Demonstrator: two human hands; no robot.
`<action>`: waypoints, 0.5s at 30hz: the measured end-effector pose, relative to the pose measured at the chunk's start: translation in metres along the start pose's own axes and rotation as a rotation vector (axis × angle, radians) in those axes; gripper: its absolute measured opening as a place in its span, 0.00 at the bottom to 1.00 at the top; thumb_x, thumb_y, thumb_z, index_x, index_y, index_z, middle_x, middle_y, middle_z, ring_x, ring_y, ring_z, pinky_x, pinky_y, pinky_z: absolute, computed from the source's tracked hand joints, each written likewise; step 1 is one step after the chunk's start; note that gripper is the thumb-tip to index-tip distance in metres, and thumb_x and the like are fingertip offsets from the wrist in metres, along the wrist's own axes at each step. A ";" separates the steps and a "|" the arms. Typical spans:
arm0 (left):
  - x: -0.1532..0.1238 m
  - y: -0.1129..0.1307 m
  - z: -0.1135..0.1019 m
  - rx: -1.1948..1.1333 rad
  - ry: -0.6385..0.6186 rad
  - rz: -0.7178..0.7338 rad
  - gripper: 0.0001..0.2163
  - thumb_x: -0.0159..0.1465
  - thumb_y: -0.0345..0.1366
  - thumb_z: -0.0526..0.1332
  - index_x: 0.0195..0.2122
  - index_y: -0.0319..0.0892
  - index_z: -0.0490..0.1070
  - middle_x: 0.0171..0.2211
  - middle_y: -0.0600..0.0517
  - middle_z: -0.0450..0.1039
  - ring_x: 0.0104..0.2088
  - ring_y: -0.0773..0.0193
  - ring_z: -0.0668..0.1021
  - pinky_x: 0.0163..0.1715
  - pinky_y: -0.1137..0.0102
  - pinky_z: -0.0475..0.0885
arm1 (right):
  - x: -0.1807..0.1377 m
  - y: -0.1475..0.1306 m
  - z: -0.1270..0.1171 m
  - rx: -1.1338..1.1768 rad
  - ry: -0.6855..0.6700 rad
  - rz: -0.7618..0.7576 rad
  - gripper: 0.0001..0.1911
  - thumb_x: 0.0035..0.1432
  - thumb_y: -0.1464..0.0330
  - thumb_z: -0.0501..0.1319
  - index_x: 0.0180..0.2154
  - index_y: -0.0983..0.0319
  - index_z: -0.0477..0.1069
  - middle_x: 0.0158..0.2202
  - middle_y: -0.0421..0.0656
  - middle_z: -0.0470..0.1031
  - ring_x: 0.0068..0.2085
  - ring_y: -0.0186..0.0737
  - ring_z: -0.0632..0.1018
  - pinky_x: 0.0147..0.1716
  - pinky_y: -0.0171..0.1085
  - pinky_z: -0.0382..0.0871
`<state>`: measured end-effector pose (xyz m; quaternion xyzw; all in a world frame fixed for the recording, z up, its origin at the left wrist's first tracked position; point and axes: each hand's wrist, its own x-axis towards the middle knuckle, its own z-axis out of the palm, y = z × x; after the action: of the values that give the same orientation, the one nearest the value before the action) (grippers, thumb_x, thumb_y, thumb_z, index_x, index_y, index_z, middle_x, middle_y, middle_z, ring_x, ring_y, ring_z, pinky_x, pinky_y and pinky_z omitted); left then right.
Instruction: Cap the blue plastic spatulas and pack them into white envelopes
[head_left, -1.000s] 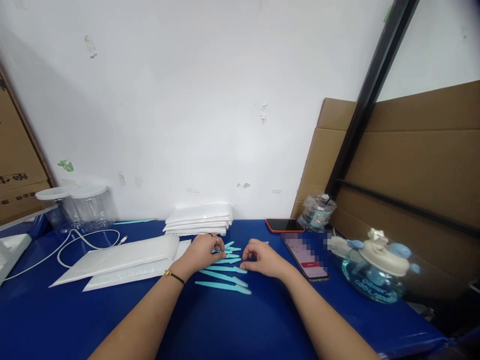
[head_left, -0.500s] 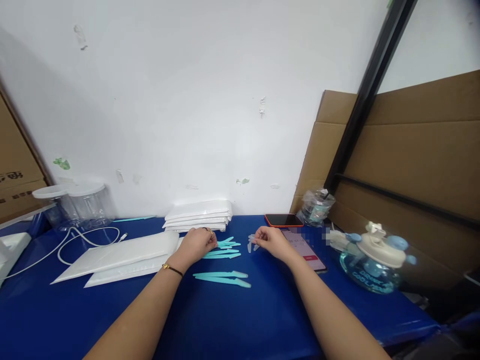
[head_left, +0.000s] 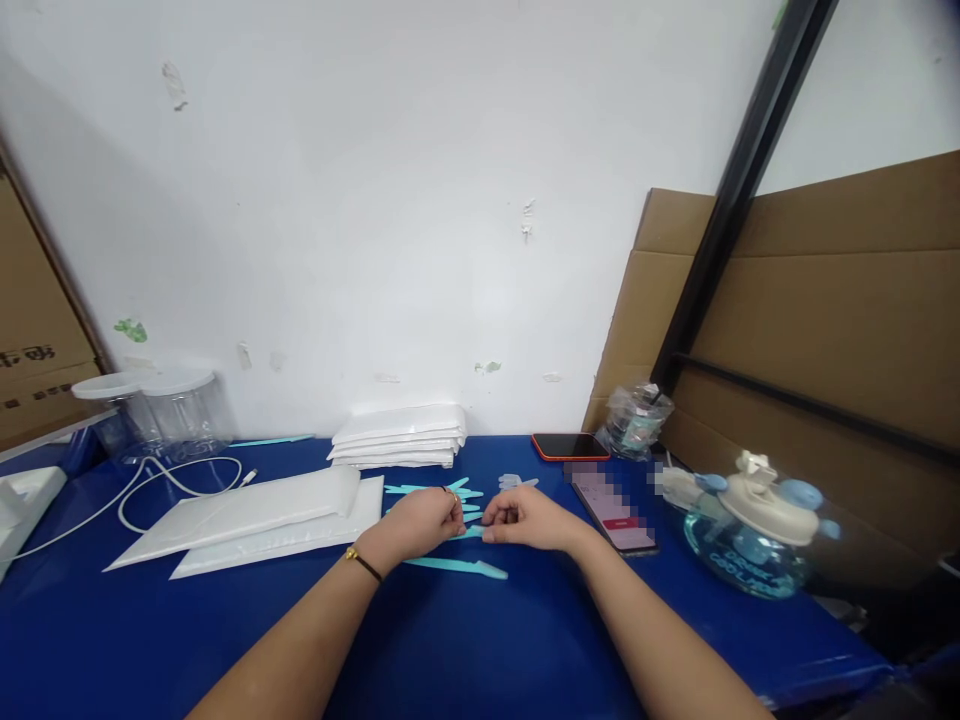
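Head view showed clear jars [head_left: 180, 425] at the left of the frame, near a white cable [head_left: 249, 477] on the blue surface [head_left: 480, 650]. Flat white packets [head_left: 255, 515] overlapped at lower left, and a stack [head_left: 397, 437] of them lay against the wall. In the lower middle, the left hand [head_left: 424, 525] had its fingers drawn together at one blue razor [head_left: 472, 532]; whether they gripped it, I could not tell. More razors [head_left: 466, 494] lay fanned beyond that hand, and another [head_left: 454, 567] just below it. The right hand [head_left: 531, 518] had thumb and fingers clamped on the first razor's pale end, clear pieces [head_left: 517, 481] lying just above. Farther right were a red-edged phone [head_left: 571, 447], a lit phone [head_left: 615, 520], a wrapped cup [head_left: 636, 422] and a bottle [head_left: 750, 530].
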<state>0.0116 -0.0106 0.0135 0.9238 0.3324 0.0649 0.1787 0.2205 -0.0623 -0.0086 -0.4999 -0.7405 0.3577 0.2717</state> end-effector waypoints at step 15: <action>-0.001 -0.016 -0.011 -0.014 0.106 0.006 0.16 0.49 0.48 0.64 0.35 0.46 0.71 0.35 0.54 0.71 0.35 0.63 0.73 0.30 0.73 0.63 | 0.005 0.027 -0.028 -0.333 0.521 0.088 0.09 0.47 0.64 0.63 0.30 0.62 0.74 0.29 0.41 0.73 0.27 0.33 0.71 0.25 0.31 0.61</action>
<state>-0.0013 0.0034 0.0176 0.9187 0.3384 0.1163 0.1670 0.2543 -0.0436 -0.0136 -0.6439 -0.6720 0.1028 0.3511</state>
